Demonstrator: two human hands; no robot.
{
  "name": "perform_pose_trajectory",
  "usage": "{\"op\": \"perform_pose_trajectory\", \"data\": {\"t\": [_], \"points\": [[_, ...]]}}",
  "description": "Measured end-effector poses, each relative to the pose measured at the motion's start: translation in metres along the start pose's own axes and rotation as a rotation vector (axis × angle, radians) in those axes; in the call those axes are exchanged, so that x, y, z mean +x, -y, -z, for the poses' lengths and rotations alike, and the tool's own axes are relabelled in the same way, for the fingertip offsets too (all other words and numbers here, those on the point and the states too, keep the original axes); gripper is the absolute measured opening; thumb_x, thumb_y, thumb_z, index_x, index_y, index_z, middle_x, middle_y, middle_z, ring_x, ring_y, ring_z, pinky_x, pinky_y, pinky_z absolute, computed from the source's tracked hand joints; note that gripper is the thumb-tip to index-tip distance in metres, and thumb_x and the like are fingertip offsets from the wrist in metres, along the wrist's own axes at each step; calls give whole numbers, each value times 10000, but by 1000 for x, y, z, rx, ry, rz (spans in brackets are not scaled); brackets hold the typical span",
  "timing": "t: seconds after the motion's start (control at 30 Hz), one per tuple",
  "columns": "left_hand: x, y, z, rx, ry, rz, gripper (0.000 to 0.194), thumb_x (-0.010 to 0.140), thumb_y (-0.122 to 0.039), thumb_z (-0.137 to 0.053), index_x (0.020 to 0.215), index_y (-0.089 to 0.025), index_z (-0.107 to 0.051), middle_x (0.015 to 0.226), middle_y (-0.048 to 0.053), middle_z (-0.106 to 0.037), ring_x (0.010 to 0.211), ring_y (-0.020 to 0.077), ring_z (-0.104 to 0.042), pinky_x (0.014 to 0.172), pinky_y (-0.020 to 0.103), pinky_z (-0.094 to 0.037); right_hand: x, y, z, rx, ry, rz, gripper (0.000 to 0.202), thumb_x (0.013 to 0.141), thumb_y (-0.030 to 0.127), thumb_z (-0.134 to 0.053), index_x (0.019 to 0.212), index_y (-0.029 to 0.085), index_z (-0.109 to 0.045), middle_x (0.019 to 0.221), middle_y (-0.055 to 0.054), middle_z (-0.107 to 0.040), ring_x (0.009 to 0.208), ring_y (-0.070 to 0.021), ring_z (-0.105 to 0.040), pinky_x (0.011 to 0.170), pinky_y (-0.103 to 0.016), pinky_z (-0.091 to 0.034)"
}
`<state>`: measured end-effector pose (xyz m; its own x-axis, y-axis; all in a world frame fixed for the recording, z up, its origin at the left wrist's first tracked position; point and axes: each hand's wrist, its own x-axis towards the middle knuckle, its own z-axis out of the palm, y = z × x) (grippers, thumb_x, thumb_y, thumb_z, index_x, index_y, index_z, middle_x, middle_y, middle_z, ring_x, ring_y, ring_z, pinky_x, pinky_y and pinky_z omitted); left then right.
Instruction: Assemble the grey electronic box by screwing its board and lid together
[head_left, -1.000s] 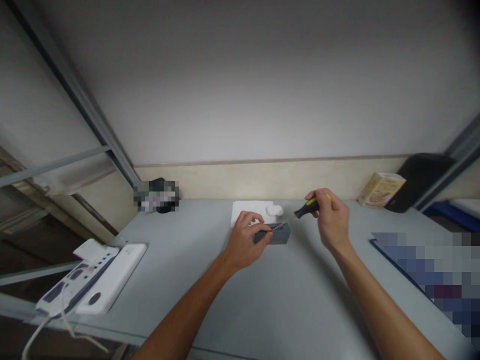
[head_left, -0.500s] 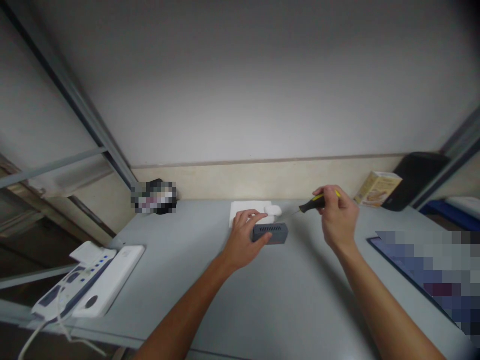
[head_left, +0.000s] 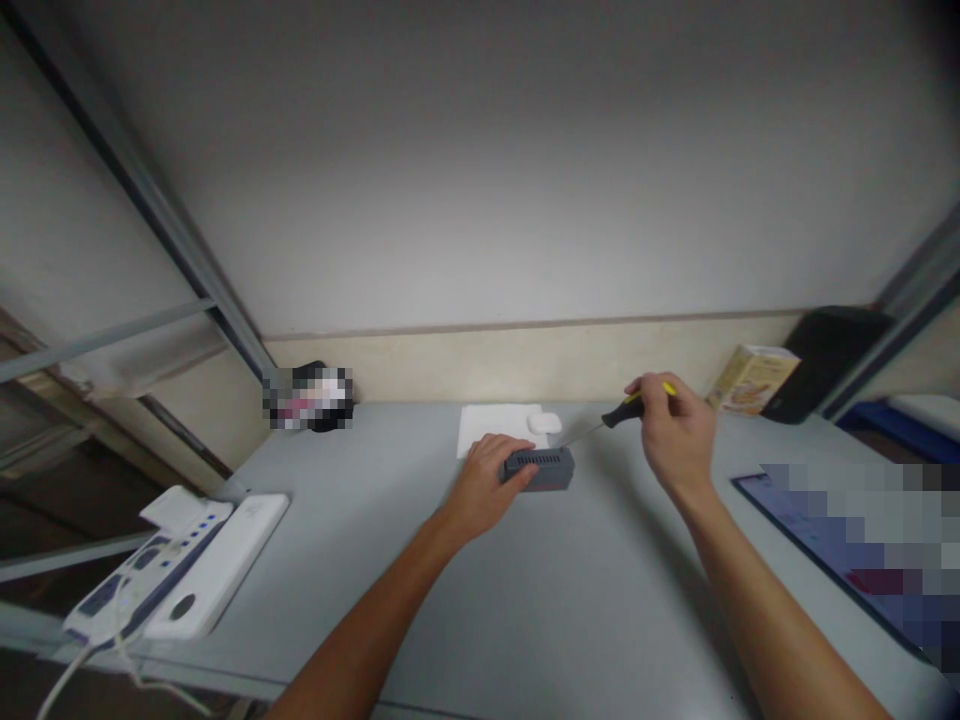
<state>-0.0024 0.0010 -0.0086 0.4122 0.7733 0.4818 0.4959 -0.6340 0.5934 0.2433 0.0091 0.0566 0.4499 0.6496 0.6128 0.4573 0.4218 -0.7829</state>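
Observation:
A dark grey oblong block with a row of slots or holes along its top (head_left: 551, 472) lies on the grey table. My left hand (head_left: 487, 487) grips its left end, fingers over the far side and thumb on the near side. In my right hand (head_left: 677, 440) is a screwdriver (head_left: 621, 413) with a black and yellow handle, held at a slant. Its thin shaft points down left, the tip at or very near the block's far right top edge; contact is too small to tell. Behind the block are a white sheet (head_left: 487, 425) and a small white rounded case (head_left: 544, 423).
A power strip (head_left: 150, 570) with cables and a flat white box (head_left: 225, 560) lie at the left edge. At the back right a yellow carton (head_left: 756, 380) leans by a black object (head_left: 832, 360). A partly blurred dark-edged panel (head_left: 795, 520) lies at right.
My left fingers have closed onto the grey block. The screwdriver's tip has moved left and down to the block's right end.

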Motion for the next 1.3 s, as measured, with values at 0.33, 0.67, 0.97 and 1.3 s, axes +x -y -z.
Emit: {"op": "perform_pose_trajectory", "data": {"t": [0.33,0.67,0.97,1.3], "points": [[1,-1,1,-39,-7,-18,226,967,-346,-619,1147,-223,-682,1107,47,-712,1049,207,-603,960,363,-453,0,1,2,1,3,23,300,929,408,-559,743,196,-660,655,8,-576,608,-131,-525,579,-244,-407],[0,4,1,-75,18,-28,252,979,-367,-600,1176,-236,-687,1137,50,-720,1058,209,-614,981,376,-465,-2,3,1,101,215,49,329,948,496,-569,1129,243,-675,833,-15,-598,659,-138,-528,601,-263,-439],[1,0,2,-32,46,-69,270,1002,-333,-559,1234,-251,-670,1144,56,-709,1052,209,-609,979,388,-472,0,9,2,281,416,117,326,989,449,-527,1251,272,-608,993,-55,-675,770,-163,-584,690,-303,-468],[-4,-13,5,208,152,-105,446,1032,-180,-372,1403,-333,-566,1119,81,-561,1010,215,-538,923,380,-467,0,-13,-12,92,93,-78,391,878,590,-626,814,205,-612,671,26,-500,608,-127,-447,570,-257,-382]]}}
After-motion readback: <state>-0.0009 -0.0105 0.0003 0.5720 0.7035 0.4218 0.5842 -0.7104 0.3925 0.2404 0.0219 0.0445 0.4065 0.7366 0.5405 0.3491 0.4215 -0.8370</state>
